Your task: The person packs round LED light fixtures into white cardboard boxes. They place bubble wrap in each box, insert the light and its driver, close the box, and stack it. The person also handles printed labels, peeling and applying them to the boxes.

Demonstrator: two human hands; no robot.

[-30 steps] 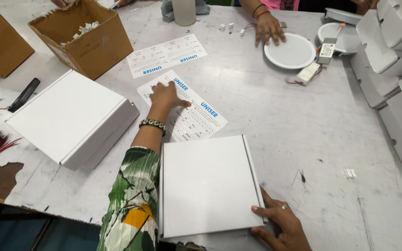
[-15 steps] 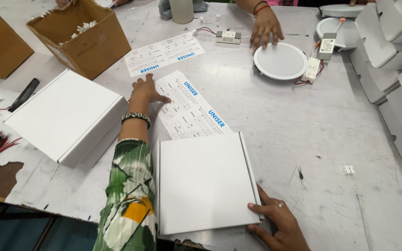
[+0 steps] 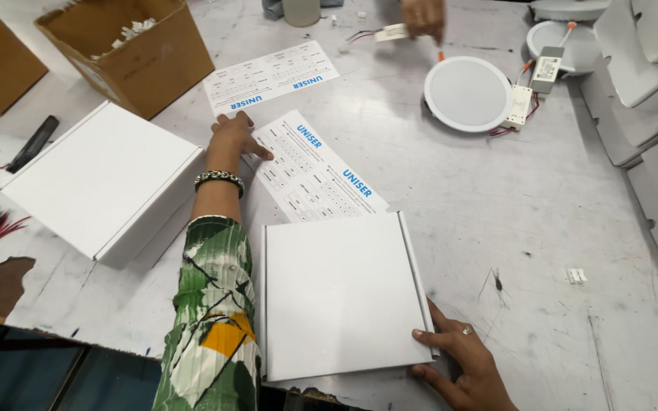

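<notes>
White cardboard fills the head view: a closed flat box (image 3: 340, 293) lies on the grey table (image 3: 496, 198) near its front edge, and the right hand (image 3: 462, 365) grips its lower right corner. The left hand (image 3: 234, 137) rests open, fingers spread on a printed label sheet (image 3: 314, 171) just beyond the box. Another person's hand (image 3: 423, 15) holds a wired part near a round white lamp (image 3: 467, 93).

Floral green sleeve (image 3: 211, 320), beaded bracelet (image 3: 219, 178), finger ring (image 3: 465, 330)
</notes>
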